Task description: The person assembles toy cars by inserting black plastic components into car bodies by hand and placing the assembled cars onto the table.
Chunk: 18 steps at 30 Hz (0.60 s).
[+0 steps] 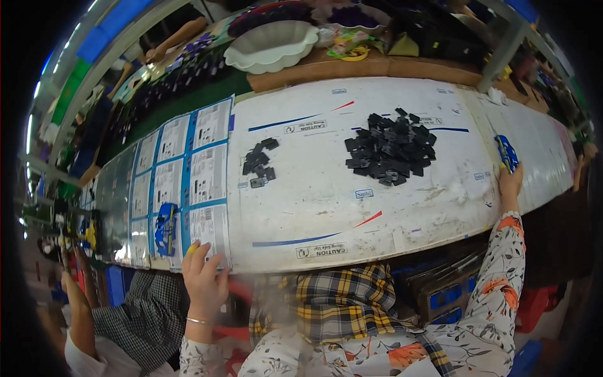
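Cloth (342, 298) in plaid is lying across you. Your left hand (205, 276) is hanging half-open at the table (301, 207), near a blue toy car (166, 229) lying on printed sheets (207, 173). Your right hand (510, 183) is touching a second car (506, 153); whether it is gripping, I cannot tell. Black pieces (389, 149) are lying heaped between them.

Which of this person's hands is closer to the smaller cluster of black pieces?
Left. The left hand is on the near side of the smaller cluster; the right hand is far rightward, beyond the larger pile.
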Available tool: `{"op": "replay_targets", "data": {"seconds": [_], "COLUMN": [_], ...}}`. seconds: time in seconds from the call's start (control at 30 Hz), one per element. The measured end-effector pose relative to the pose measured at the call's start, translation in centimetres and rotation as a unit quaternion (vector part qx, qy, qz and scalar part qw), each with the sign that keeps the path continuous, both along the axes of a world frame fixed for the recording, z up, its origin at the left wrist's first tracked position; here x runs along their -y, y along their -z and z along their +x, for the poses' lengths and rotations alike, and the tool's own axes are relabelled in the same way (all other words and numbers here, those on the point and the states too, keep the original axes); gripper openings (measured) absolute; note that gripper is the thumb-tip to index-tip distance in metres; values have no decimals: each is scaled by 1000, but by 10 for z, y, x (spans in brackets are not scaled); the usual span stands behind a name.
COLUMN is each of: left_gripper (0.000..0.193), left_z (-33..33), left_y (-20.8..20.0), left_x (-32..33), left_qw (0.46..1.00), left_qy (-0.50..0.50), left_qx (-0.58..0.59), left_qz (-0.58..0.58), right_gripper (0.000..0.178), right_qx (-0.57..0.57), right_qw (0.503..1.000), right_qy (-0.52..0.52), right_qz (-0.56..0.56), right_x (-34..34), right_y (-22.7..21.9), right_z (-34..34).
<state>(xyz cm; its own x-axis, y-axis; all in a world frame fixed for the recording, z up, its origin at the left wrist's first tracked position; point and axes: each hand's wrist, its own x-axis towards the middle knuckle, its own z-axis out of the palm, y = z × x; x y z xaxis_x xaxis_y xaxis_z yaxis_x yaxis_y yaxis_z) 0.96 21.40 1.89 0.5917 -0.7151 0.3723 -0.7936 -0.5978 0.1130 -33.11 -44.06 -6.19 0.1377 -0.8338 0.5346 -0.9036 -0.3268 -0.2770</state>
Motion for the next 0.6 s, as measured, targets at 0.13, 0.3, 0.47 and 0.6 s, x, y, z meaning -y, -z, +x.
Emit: {"op": "replay_targets", "data": {"seconds": [0.13, 0.3, 0.47, 0.6], "left_gripper": [24, 23, 33, 62], "left_z": [-8, -16, -24, -37], "left_y": [-7, -8, -8, -3], "left_x": [17, 54, 69, 103], "left_qw": [996, 963, 917, 717], "left_qy": [58, 152, 157, 213], "left_qx": [-60, -161, -344, -611], "left_qz": [-41, -153, -131, -260], "right_gripper": [61, 53, 40, 41], "right_qx": [25, 301, 545, 490], "right_qw": [994, 939, 570, 244], "right_qy": [67, -38, -393, -432], "right_qz": [87, 159, 473, 717], "right_x": [-4, -8, -172, -310], "right_y": [-10, -10, -49, -58], "right_z": [2, -17, 79, 140]}}
